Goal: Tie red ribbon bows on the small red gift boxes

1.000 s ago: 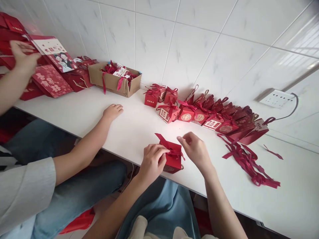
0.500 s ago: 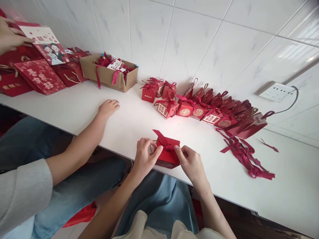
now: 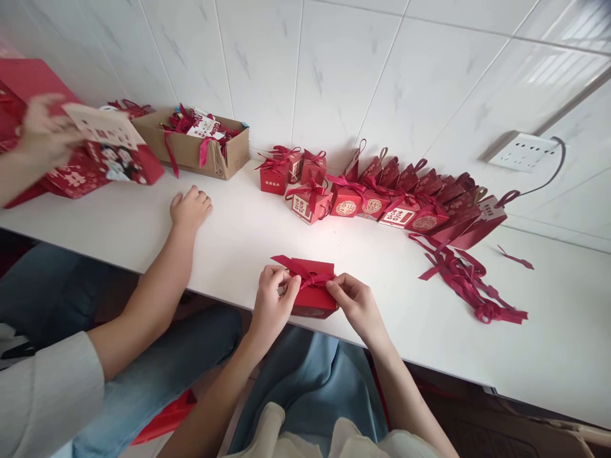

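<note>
From the head view, the red box (image 3: 311, 301) sits at the near edge of the bench (image 3: 382, 273), with a red bow (image 3: 311, 280) on its top. The left hand (image 3: 270, 308) has its grip pinched on the left side of the bow, finger and thumb together. The right hand (image 3: 359, 307) pinches the right side; its fingertips hide the ribbon there, so it is probably a loop. A soft, even pull on both sides would suit the knot best and keep it in the middle. Pulling too hard could bend the lid, and the box needs to sit flat. Loose ribbons (image 3: 453, 273) lie to the right of the box. Small red boxes (image 3: 346, 205) stand along the far edge. Another person's hand (image 3: 191, 208) rests on the bench, off to the left.
</note>
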Tool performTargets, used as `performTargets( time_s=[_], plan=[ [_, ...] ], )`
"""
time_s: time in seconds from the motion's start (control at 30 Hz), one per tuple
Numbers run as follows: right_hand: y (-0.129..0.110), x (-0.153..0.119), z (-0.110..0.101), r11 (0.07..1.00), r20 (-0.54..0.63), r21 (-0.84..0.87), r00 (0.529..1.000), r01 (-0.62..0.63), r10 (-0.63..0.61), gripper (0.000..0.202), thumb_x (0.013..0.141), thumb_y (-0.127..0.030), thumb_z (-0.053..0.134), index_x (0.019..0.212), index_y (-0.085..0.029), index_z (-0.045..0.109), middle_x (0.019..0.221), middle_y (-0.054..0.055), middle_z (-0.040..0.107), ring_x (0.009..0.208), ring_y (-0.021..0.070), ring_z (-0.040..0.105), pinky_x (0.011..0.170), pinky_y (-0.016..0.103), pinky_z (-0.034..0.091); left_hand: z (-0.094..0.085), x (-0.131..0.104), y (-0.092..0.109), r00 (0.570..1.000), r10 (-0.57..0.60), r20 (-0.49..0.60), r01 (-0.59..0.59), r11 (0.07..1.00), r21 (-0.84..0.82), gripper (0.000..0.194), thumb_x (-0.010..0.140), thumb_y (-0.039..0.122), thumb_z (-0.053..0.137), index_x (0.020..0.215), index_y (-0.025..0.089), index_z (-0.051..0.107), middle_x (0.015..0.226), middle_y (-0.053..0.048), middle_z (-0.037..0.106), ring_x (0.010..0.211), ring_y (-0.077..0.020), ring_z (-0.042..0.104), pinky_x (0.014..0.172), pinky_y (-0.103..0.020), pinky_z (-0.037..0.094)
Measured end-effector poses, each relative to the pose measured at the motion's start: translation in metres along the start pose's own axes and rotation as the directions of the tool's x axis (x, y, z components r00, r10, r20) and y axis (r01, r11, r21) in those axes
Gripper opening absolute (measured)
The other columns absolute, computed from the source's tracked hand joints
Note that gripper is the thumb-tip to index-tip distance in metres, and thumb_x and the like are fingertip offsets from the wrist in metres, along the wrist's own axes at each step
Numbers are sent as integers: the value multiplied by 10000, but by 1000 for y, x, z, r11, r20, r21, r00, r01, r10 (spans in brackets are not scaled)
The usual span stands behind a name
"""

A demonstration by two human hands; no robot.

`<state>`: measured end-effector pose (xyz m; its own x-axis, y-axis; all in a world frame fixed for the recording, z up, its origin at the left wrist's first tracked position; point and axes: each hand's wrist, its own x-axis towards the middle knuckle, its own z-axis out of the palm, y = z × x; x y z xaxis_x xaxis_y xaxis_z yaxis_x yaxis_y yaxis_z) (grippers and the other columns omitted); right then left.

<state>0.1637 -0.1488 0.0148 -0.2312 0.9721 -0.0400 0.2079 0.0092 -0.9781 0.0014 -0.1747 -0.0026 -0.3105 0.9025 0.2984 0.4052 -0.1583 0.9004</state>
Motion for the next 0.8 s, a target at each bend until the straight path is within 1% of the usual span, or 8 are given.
performTargets(
  time_s=[0.2, 0.4, 0.47, 0.53, 0.6, 0.63, 0.7, 0.8],
  plan=[
    [17, 6, 0, 982, 14, 190, 1000, 16, -19, 372, 801, -524, 573, 657, -194, 479, 567, -36, 469, 497, 104, 412, 470, 234, 352, -1, 0, -1, 1000, 13, 10, -13, 1000, 5, 253, 843, 251, 499, 610, 198, 418, 756, -5, 452, 645, -105, 520, 579, -208, 497],
    [37, 5, 0, 967, 17, 241, 996, 84, -91, 338, 824, -494, 544, 674, -206, 448, 575, -45, 450, 481, 101, 405, 484, 248, 363, -1, -2, 0, 999, 28, -19, -27, 999, 27, 265, 865, 220, 471, 613, 203, 390, 750, -1, 451, 639, -101, 511, 593, -208, 494],
    [37, 6, -8, 971, 27, 208, 992, 118, -126, 319, 833, -469, 525, 669, -206, 454, 584, -34, 467, 498, 114, 431, 500, 263, 383, -2, -2, -1, 999, 39, -6, -39, 998, 49, 264, 869, 218, 463, 616, 204, 389, 750, 1, 451, 630, -103, 504, 590, -219, 490],
    [27, 11, -18, 973, -28, 139, 983, 183, -181, 288, 850, -430, 496, 670, -207, 464, 609, -21, 483, 545, 133, 457, 539, 278, 404, -3, -2, -3, 997, 76, 5, -77, 994, 81, 226, 867, 219, 470, 651, 207, 407, 762, 0, 460, 664, -115, 514, 626, -241, 490],
    [9, 21, -23, 959, -99, -13, 954, 282, -282, 237, 858, -372, 486, 688, -207, 489, 657, -7, 506, 619, 149, 480, 606, 291, 416, -2, -2, -5, 989, 145, -19, -142, 983, 119, 148, 853, 222, 504, 729, 211, 425, 787, -2, 470, 733, -135, 527, 681, -268, 487],
    [-3, 26, -23, 935, -94, -120, 934, 333, -344, 203, 856, -339, 499, 704, -205, 514, 690, 2, 527, 662, 156, 493, 647, 298, 420, -2, -2, -6, 981, 188, -41, -180, 973, 141, 126, 842, 221, 527, 768, 213, 426, 801, -4, 472, 764, -144, 528, 704, -281, 483],
    [-25, 39, -15, 834, 77, -331, 894, 441, -442, 142, 842, -290, 540, 743, -198, 582, 776, 32, 577, 777, 181, 529, 744, 325, 425, 0, -2, -7, 957, 277, -84, -256, 947, 196, 146, 821, 204, 563, 804, 216, 418, 814, -4, 466, 791, -156, 517, 728, -300, 473],
    [-44, 58, 5, 729, 350, -457, 857, 509, -379, 108, 828, -272, 591, 808, -187, 655, 849, 58, 597, 845, 191, 556, 796, 335, 436, 1, -4, -6, 924, 372, -86, -335, 897, 288, 163, 812, 162, 574, 762, 212, 426, 798, -5, 461, 799, -164, 494, 742, -309, 460]
  ],
)
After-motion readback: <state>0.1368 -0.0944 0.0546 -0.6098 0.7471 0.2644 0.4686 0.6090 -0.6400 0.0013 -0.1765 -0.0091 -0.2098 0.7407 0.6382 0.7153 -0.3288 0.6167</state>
